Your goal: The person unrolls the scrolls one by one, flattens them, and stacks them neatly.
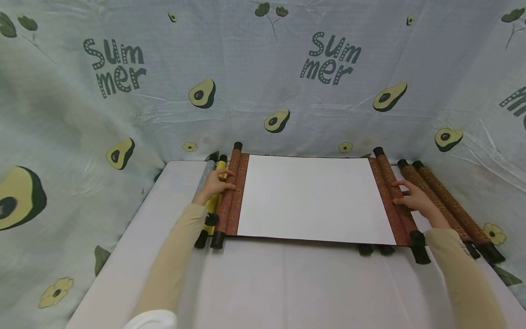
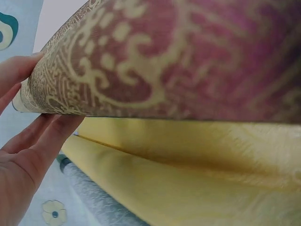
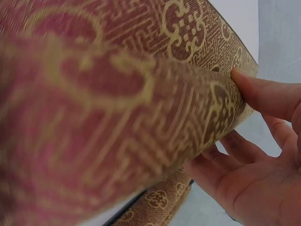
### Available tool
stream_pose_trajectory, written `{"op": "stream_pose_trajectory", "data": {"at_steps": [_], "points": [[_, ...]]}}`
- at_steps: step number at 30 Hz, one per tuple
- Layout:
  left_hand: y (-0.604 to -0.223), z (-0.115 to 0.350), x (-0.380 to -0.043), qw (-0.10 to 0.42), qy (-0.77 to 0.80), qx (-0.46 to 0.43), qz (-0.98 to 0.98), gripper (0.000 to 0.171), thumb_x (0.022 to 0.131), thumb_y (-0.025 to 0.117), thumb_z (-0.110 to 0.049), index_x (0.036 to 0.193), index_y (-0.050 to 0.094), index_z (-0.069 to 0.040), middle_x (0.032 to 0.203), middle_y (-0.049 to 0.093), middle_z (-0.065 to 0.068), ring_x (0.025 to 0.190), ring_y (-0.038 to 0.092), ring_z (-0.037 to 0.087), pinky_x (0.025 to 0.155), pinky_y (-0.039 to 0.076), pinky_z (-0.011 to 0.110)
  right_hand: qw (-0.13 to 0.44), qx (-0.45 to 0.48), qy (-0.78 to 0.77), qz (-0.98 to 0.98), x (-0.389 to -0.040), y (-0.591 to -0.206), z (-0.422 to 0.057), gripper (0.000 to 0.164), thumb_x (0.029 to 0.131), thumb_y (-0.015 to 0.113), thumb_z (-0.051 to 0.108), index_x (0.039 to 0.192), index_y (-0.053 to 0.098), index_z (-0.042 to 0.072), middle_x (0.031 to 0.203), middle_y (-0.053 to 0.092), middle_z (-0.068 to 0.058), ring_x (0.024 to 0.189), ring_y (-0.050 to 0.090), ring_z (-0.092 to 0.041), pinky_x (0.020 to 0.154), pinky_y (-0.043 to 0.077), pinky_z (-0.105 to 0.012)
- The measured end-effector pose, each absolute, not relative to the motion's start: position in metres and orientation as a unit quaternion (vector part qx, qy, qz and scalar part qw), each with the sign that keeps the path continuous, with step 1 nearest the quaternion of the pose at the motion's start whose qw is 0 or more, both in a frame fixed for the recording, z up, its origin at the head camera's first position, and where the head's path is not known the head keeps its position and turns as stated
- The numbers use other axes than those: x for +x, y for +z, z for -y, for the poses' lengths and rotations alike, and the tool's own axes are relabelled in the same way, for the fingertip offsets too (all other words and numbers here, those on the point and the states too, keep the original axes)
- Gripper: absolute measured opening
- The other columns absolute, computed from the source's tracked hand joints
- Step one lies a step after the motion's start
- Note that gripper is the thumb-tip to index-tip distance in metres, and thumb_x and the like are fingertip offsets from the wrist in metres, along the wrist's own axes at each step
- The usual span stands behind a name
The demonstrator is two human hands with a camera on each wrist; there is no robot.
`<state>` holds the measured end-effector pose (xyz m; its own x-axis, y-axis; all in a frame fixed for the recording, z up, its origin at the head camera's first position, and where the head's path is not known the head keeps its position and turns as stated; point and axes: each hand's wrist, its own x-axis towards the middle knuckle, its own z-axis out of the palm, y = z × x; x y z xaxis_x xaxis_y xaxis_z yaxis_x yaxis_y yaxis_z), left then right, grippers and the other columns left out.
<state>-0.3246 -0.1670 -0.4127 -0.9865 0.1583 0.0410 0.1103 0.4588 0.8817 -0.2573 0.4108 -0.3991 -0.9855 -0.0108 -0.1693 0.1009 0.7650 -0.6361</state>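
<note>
A hanging scroll [image 1: 312,198] lies unrolled, white sheet up, with reddish-brown patterned rolls and black end knobs at both sides. My left hand [image 1: 214,185] holds its left roll [image 1: 228,201]; in the left wrist view the thumb is on the near face and the fingers [image 2: 59,132] go underneath. At the other side, my right hand [image 1: 417,201] grips the right roll [image 1: 392,192]. The right wrist view has the thumb over the gold-patterned cloth [image 3: 183,108] and the other fingers below it, partly hidden.
Left of the unrolled scroll are a yellow scroll [image 1: 211,205] and a grey one [image 1: 208,169], the left arm crossing them. Two brown scrolls [image 1: 448,196] lie at the right. Black knobs [image 1: 365,249] stick out under the sheet's front edge. The white table [image 1: 308,283] meets an avocado-print cloth [image 1: 242,91].
</note>
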Motion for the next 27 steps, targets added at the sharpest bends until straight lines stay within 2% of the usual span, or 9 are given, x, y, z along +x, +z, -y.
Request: {"op": "stream_pose_trajectory", "data": {"at_steps": [3,10,17,20,22,24,27], "points": [[-0.417,0.166,-0.324,0.022,0.516,0.063,-0.854,0.045,0.074,0.068,-0.002,0.117,0.053,0.001,0.11,0.052,0.027,0.071,0.052,0.012,0.049,0.045,0.021,0.085,0.029,-0.345,-0.934,-0.26,-0.401,-0.41,0.064,0.084,0.057,0.016,0.134,0.022,-0.003,0.127,0.028,-0.038,0.103,0.044,-0.047,0.064,0.047,-0.033],[-0.43,0.166,-0.326,0.018,0.517,0.049,-0.855,0.046,0.074,0.068,-0.001,0.117,0.052,0.002,0.108,0.052,0.027,0.068,0.051,0.011,0.05,0.043,0.02,0.091,0.057,-0.352,-0.93,-0.267,-0.404,-0.404,0.065,0.083,0.056,0.014,0.135,0.02,-0.002,0.119,0.034,-0.037,0.096,0.047,-0.042,0.061,0.042,-0.029],[-0.442,0.168,-0.329,0.002,0.518,0.029,-0.855,0.047,0.073,0.067,0.001,0.118,0.052,0.001,0.124,0.045,0.025,0.087,0.054,0.027,0.052,0.043,0.023,0.085,0.063,-0.367,-0.924,-0.273,-0.409,-0.398,0.065,0.083,0.055,0.012,0.135,0.019,-0.004,0.126,0.026,-0.037,0.105,0.041,-0.047,0.065,0.043,-0.035],[-0.446,0.17,-0.332,-0.007,0.517,0.024,-0.856,0.047,0.073,0.067,0.002,0.117,0.052,0.002,0.122,0.045,0.027,0.089,0.054,0.031,0.05,0.043,0.025,0.086,0.063,-0.377,-0.92,-0.274,-0.409,-0.395,0.066,0.083,0.055,0.012,0.135,0.018,-0.005,0.128,0.023,-0.037,0.106,0.039,-0.048,0.066,0.043,-0.036],[-0.463,0.178,-0.344,-0.025,0.532,0.041,-0.845,0.046,0.07,0.071,-0.001,0.113,0.055,-0.002,0.112,0.051,0.024,0.083,0.056,0.027,0.05,0.044,0.027,0.089,0.07,-0.378,-0.919,-0.275,-0.409,-0.392,0.066,0.084,0.055,0.012,0.135,0.017,-0.004,0.128,0.025,-0.038,0.106,0.04,-0.048,0.065,0.044,-0.035],[-0.494,0.19,-0.371,-0.046,0.54,0.053,-0.839,0.046,0.066,0.076,-0.006,0.108,0.059,-0.009,0.102,0.054,0.019,0.073,0.057,0.021,0.047,0.044,0.029,0.094,0.078,-0.377,-0.918,-0.277,-0.41,-0.39,0.067,0.084,0.055,0.013,0.136,0.016,-0.003,0.129,0.026,-0.038,0.107,0.04,-0.048,0.067,0.044,-0.037],[-0.543,0.211,-0.412,-0.077,0.55,0.077,-0.828,0.048,0.058,0.083,-0.014,0.101,0.062,-0.019,0.096,0.053,0.011,0.065,0.057,0.013,0.047,0.045,0.029,0.098,0.083,-0.381,-0.915,-0.278,-0.412,-0.388,0.067,0.086,0.054,0.014,0.137,0.014,-0.003,0.128,0.027,-0.038,0.108,0.041,-0.047,0.069,0.045,-0.038]]}}
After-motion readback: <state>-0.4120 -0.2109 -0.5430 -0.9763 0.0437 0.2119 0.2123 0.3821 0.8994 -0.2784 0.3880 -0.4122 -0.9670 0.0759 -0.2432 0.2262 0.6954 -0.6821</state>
